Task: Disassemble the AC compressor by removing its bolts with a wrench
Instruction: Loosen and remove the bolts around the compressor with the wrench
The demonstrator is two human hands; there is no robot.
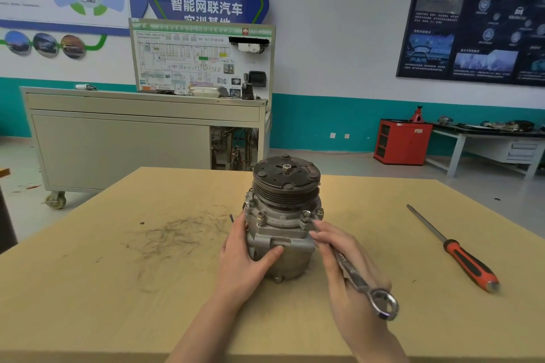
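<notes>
Head view, single frame.

- AC compressor [283, 224] stands upright at centre frame on the desk [118, 289], pulley [286, 178] on top. This leaves the flange bolts facing up and within reach.
- Left hand [244, 259] wraps the left side of the housing, fingers curled behind it and thumb pressed on the front face. Judged purpose: to brace the body against the turning force.
- Right hand [348, 271] grips the wrench [358, 280] mid-shaft, fingers closed round it. The ring end points toward the lower right of the frame. The far end meets the front-right bolt [306, 215]; I cannot tell whether it is fully seated.
- Other flange bolts are visibly in place, so the task looks to be at an early stage.
- Screwdriver [460, 253] lies at right of frame, well apart from the work and untouched.
</notes>
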